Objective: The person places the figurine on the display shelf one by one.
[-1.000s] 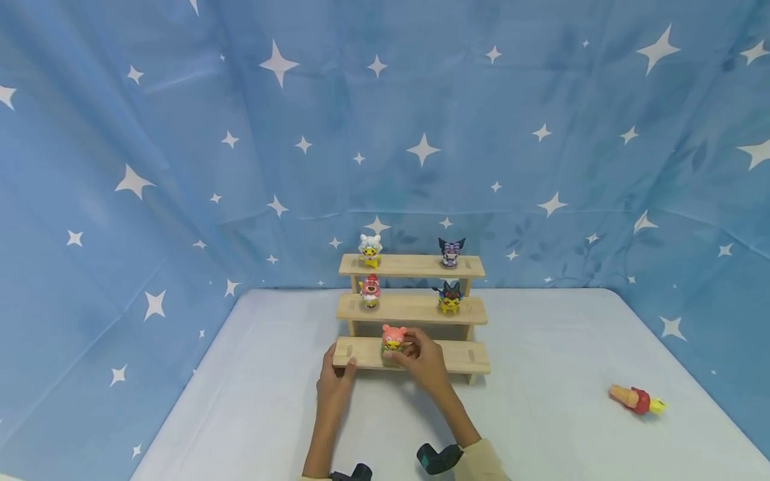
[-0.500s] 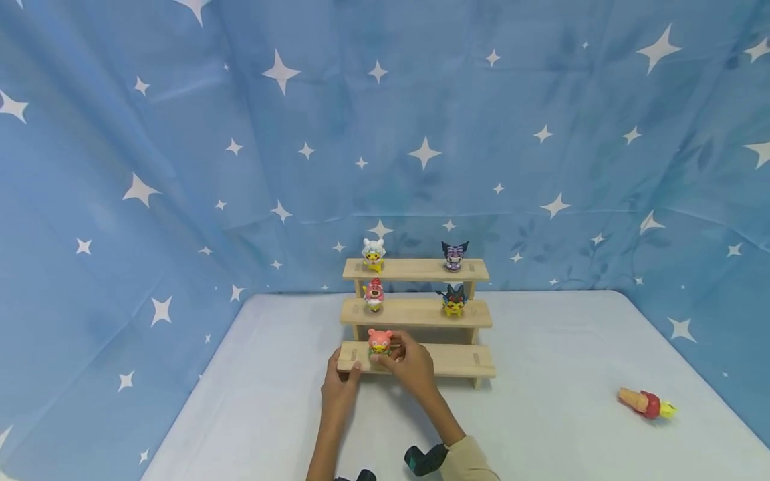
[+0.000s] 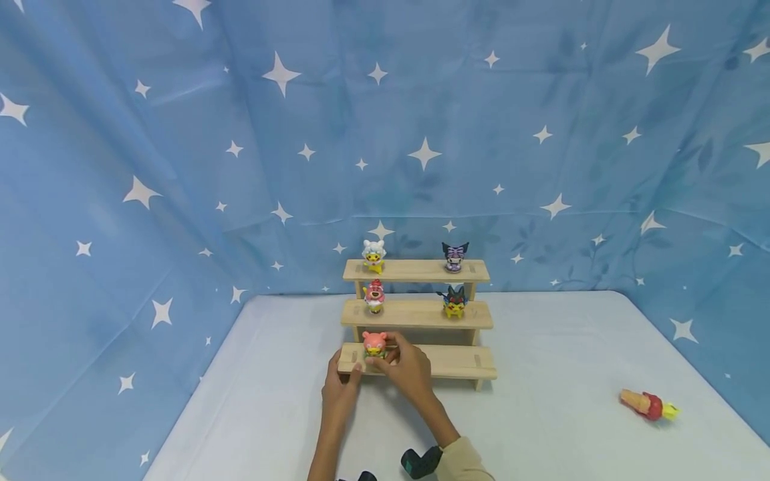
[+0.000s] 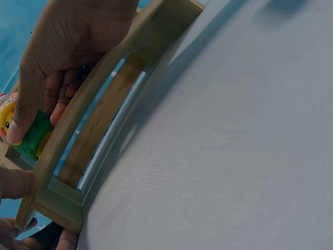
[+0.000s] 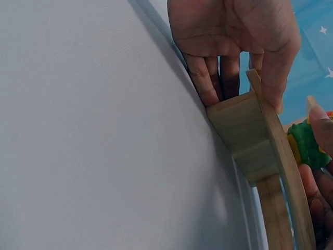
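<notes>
A three-tier wooden display stand [image 3: 457, 359] stands on the white table. My right hand [image 3: 412, 371] pinches a small figurine with a pink eared hood [image 3: 374, 341] at the left part of the lowest tier. Its green body [image 4: 36, 133] shows between thumb and fingers in the left wrist view. My left hand [image 3: 340, 395] grips the left end of that tier, thumb on the front edge [image 4: 15, 183] and fingers around the side. In the right wrist view the left hand's fingers [image 5: 205, 86] reach behind the stand's leg [image 5: 237, 117].
On the middle tier are a pink bear figurine [image 3: 374, 297] and a dark-eared yellow one [image 3: 454, 302]. The top tier bears a white-hooded figurine [image 3: 373, 256] and a black-and-purple one [image 3: 454, 257]. A red-and-yellow figurine [image 3: 651, 405] lies on its side at the right. A starry blue curtain [image 3: 511, 133] hangs behind.
My right hand has moved left along the lowest tier with the pink-hooded figurine. The left hand keeps its grip on the tier's end. The head view has shifted slightly.
</notes>
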Motion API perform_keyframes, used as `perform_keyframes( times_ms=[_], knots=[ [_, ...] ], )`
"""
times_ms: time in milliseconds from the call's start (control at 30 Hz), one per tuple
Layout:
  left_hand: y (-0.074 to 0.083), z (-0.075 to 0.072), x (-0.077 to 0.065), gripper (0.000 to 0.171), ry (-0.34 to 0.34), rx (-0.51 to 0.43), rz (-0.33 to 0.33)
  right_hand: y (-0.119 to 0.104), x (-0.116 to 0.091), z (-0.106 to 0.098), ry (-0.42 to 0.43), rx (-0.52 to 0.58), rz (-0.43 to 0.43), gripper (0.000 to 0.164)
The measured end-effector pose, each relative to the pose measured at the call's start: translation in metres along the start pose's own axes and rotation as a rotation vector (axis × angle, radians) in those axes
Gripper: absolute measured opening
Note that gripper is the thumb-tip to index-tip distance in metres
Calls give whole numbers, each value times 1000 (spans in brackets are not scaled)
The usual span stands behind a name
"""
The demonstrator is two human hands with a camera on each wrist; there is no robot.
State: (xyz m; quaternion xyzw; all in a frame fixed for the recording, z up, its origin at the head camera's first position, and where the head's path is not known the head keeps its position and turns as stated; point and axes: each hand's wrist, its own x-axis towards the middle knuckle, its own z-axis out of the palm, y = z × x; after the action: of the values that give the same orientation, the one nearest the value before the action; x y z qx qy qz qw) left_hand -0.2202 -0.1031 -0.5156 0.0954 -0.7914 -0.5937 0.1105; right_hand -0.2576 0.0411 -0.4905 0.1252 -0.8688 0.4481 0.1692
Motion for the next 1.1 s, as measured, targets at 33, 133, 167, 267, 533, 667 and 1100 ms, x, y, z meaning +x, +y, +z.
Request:
perform_keyframes(
  times_ms=[33,133,167,267,533,667,1100],
  knots=[
    [0,0,0,62,-1,-2,-1,0,0,0,-7,0,3,51],
    [0,0,1,62,-1,-3,-11,1,0,-2,-32,20,4,52],
    [0,1,1,62,0,-1,-14,1,0,-2,-40,27,0,52],
    [0,1,2,62,5,0,-26,3,0,-4,-63,40,-19,53],
    [-2,1,1,62,5,-6,-2,6,0,-8,-112,11,-34,52],
    [-2,1,1,62,2,-1,11,6,-1,-7,-96,-12,-42,49],
    [-1,1,1,62,-2,-4,2,7,0,-2,-46,-48,-53,47]
  ],
)
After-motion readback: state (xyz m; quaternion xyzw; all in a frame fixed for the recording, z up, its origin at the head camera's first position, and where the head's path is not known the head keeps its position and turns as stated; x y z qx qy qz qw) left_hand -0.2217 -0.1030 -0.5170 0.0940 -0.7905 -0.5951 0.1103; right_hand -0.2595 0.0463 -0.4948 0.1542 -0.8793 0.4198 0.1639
